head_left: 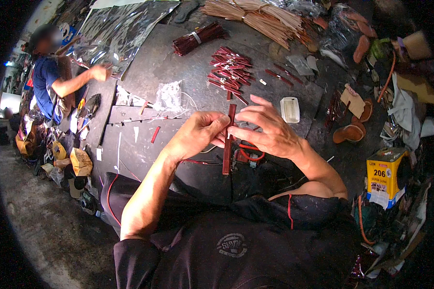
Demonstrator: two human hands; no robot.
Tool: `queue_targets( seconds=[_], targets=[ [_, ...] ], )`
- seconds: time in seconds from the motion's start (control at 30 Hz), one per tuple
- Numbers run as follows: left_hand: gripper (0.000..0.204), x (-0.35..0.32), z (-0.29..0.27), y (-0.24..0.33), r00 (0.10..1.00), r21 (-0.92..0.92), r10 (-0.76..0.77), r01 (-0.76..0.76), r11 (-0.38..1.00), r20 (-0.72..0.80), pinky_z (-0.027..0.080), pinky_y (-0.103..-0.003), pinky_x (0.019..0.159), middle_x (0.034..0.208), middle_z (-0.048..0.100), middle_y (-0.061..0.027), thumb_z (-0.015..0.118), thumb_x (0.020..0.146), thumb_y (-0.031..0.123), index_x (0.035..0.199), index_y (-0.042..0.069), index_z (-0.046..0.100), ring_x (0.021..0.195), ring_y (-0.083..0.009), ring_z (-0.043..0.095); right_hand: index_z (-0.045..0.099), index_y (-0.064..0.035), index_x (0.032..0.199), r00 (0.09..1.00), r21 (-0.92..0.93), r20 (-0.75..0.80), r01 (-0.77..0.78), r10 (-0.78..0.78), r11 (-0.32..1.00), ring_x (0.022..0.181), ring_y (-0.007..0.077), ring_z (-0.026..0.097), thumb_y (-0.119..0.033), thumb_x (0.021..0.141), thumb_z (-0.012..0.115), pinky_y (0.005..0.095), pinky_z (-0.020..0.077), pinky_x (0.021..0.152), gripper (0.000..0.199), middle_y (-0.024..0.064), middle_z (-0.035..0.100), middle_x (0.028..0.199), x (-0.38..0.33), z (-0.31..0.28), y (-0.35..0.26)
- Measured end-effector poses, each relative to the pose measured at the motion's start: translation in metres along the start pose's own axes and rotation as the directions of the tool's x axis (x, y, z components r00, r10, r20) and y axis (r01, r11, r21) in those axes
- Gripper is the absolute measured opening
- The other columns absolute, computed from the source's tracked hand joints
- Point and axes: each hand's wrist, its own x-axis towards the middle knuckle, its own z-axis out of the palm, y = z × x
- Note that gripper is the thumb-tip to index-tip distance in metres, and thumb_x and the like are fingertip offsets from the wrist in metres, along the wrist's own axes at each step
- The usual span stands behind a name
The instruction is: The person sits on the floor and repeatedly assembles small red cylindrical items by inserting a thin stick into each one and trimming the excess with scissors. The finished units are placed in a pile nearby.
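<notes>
- Red strip (226,161) is between the 2 hands, its long axis toward the table's (152,72) far edge.
- Left hand (195,130) pinches it; right hand (270,131) touches its middle, grip I cannot tell.

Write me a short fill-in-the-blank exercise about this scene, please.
1. The left hand pinches a strip coloured dark ____.
2. Of the two hands, the ____ one is nearer the white tray.
3. The tin is mainly ____.
4. The other person is on the ____ side of the picture.
Missing words: red; right; yellow; left.
</notes>
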Motion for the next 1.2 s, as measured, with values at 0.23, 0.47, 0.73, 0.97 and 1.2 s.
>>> queue_targets(
  seconds=[0.23,0.47,0.73,0.97,1.2],
  targets=[
    [0.030,0.016,0.002,-0.017,0.942,-0.150,0.126,-0.180,0.972,-0.312,0.057,-0.031,0.079,0.099,0.068,-0.0094,0.047,0.103,0.022,0.111,-0.002,0.063,0.085,-0.0149,0.066,0.065,-0.0122,0.108,0.942,0.278,-0.092,-0.287,0.323,0.917,0.100,0.0288,0.060,-0.006,0.079,0.069,0.0435,0.0498,0.095,0.029,0.0078,0.057,0.107,-0.017,0.003,-0.009],
    [0.040,0.031,0.013,-0.031,0.867,-0.395,0.033,-0.260,0.881,-0.497,0.052,-0.036,0.091,0.116,0.062,-0.0152,0.046,0.102,0.030,0.125,-0.002,0.055,0.102,-0.0232,0.063,0.046,0.0011,0.128,0.645,0.819,0.470,-0.574,0.602,-0.025,0.100,0.0216,0.066,-0.009,0.099,0.054,0.0345,0.0529,0.092,0.032,0.0129,0.063,0.104,-0.035,0.028,-0.009],
    [0.040,0.034,0.020,-0.031,0.850,-0.394,0.084,-0.325,0.860,-0.519,0.048,-0.037,0.096,0.116,0.058,-0.0106,0.047,0.103,0.032,0.127,0.001,0.053,0.107,-0.0217,0.059,0.048,0.0017,0.128,0.667,0.883,0.366,-0.469,0.649,-0.016,0.102,0.0193,0.065,-0.012,0.097,0.058,0.0313,0.0529,0.091,0.036,0.0131,0.062,0.109,-0.030,0.014,-0.003],
    [0.063,0.034,0.025,-0.029,0.914,-0.354,0.013,-0.170,0.920,-0.406,0.041,-0.046,0.107,0.137,0.049,-0.0248,0.048,0.100,0.043,0.147,0.003,0.033,0.126,-0.0353,0.051,0.055,-0.0016,0.121,0.545,0.795,0.132,-0.558,0.828,0.240,0.087,0.0160,0.067,-0.007,0.091,0.060,0.0286,0.0539,0.081,0.031,0.0088,0.065,0.097,-0.053,0.031,0.061],
    [0.052,0.019,0.007,-0.042,0.957,-0.080,-0.022,-0.002,0.997,-0.289,0.045,-0.042,0.102,0.131,0.055,-0.0223,0.052,0.098,0.032,0.141,0.003,0.041,0.119,-0.0306,0.056,0.054,-0.0010,0.120,0.307,0.225,-0.154,-0.915,0.939,0.336,0.085,0.0227,0.066,-0.009,0.084,0.067,0.0357,0.0514,0.078,0.039,0.0130,0.070,0.093,-0.185,0.028,0.252]
  ],
)
